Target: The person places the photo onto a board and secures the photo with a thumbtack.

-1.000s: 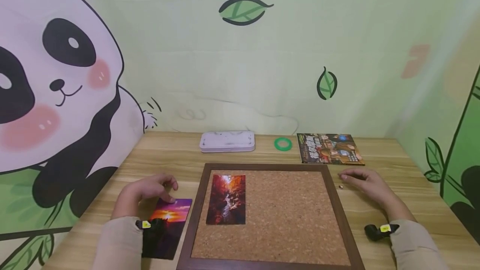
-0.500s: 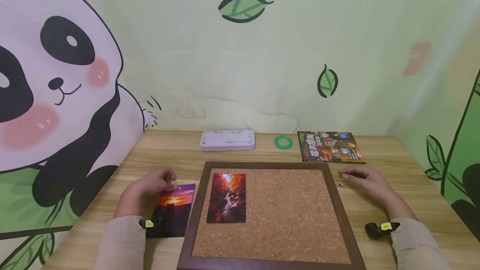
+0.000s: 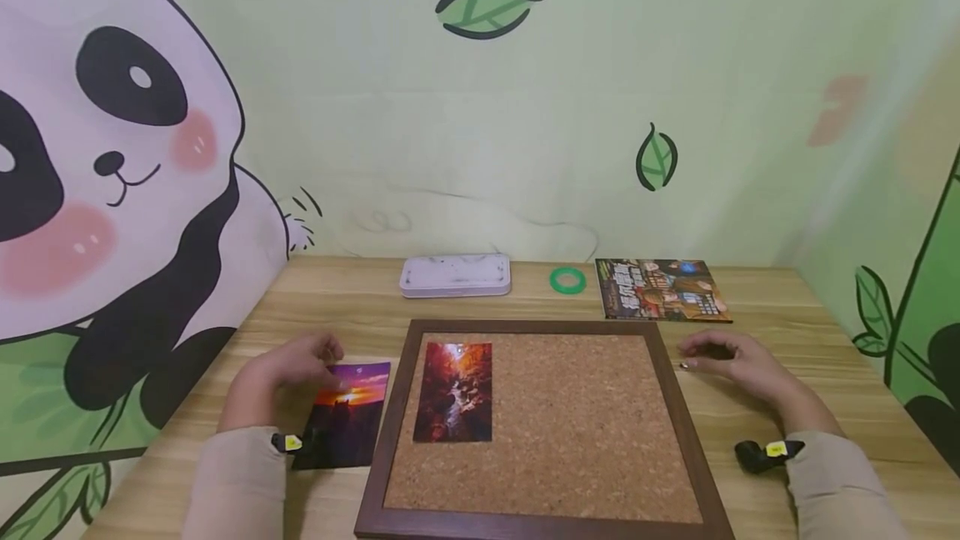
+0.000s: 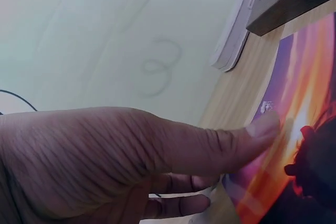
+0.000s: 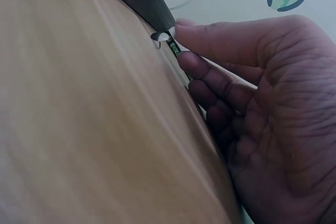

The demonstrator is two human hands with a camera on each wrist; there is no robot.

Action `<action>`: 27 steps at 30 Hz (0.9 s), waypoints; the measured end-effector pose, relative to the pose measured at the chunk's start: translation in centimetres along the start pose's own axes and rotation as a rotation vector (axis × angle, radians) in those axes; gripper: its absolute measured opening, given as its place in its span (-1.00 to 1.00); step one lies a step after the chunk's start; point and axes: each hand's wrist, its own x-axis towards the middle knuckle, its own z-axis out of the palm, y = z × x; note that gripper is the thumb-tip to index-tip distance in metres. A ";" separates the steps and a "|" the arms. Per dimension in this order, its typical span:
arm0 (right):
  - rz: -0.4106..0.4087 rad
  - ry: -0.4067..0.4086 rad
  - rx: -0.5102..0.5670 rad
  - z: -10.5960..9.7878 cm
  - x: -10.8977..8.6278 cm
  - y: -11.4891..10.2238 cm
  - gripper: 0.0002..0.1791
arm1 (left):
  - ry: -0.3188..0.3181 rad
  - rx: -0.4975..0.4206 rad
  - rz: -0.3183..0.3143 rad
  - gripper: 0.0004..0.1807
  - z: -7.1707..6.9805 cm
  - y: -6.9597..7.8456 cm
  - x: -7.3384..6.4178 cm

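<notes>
In the head view my left hand (image 3: 288,369) is at the top left corner of a sunset photo (image 3: 348,419) lying on the table. The left wrist view shows its straight thumb over the sunset photo (image 4: 294,98), its other fingers loosely bent below. My right hand (image 3: 738,365) rests beside the board's right edge, index finger and thumb apart. Its thumb tip is right at a silver thumbtack (image 5: 159,37), whose pin shows. A cork board (image 3: 585,432) in a dark brown frame lies between the hands, bearing a photo of a red forest stream (image 3: 453,394) at upper left.
Along the back of the table (image 3: 330,282) stand a whitish tin case (image 3: 455,275), a green tape roll (image 3: 567,280) and a colourful booklet (image 3: 663,290). Behind them rises a pale green wall with a painted panda (image 3: 165,182) and leaves.
The sunset photo has shifted away from the person, alongside the board; my left hand has since drawn slightly left. My right thumb has come down to the thumbtack.
</notes>
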 end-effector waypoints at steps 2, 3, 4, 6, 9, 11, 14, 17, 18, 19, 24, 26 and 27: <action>-0.014 -0.009 -0.029 -0.1 0.0 0.0 -0.69 | 0.002 0.013 -0.009 -0.45 0.0 0.1 0.0; -0.017 -0.016 -0.039 -0.1 0.0 0.0 -0.70 | 0.003 0.015 -0.015 -0.45 0.0 0.1 0.0; -0.018 -0.023 -0.047 -0.1 0.0 0.0 -0.71 | 0.002 0.017 -0.014 -0.46 0.0 0.2 0.0; -0.015 -0.038 -0.061 -0.1 0.0 0.0 -0.72 | 0.004 0.017 -0.025 -0.47 0.1 0.2 0.0; -0.011 -0.053 -0.065 -0.1 -0.1 -0.2 -0.73 | 0.005 0.001 -0.043 -0.48 0.2 0.2 0.0; -0.012 -0.053 -0.071 -0.1 0.0 -0.3 -0.74 | 0.007 -0.007 -0.048 -0.49 0.3 0.2 0.0; -0.016 -0.048 -0.073 0.0 0.0 -0.3 -0.76 | 0.006 -0.016 -0.049 -0.50 0.3 0.2 0.0; -0.023 -0.044 -0.074 0.1 0.0 -0.3 -0.78 | 0.003 -0.011 -0.055 -0.51 0.2 0.1 -0.1; -0.027 -0.044 -0.073 0.1 0.0 -0.2 -0.78 | 0.002 -0.013 -0.059 -0.52 0.2 0.1 -0.1; -0.031 -0.045 -0.071 0.1 0.1 -0.2 -0.79 | 0.001 -0.014 -0.058 -0.52 0.2 0.1 -0.1; -0.056 -0.044 -0.056 0.2 0.2 -0.1 -0.82 | -0.001 -0.026 -0.048 -0.53 0.0 0.1 -0.2; -0.068 -0.044 -0.052 0.2 0.2 -0.1 -0.85 | -0.003 -0.031 -0.043 -0.54 0.0 0.0 -0.1; -0.075 -0.046 -0.051 0.3 0.2 -0.1 -0.86 | -0.003 -0.033 -0.042 -0.54 0.0 0.0 -0.1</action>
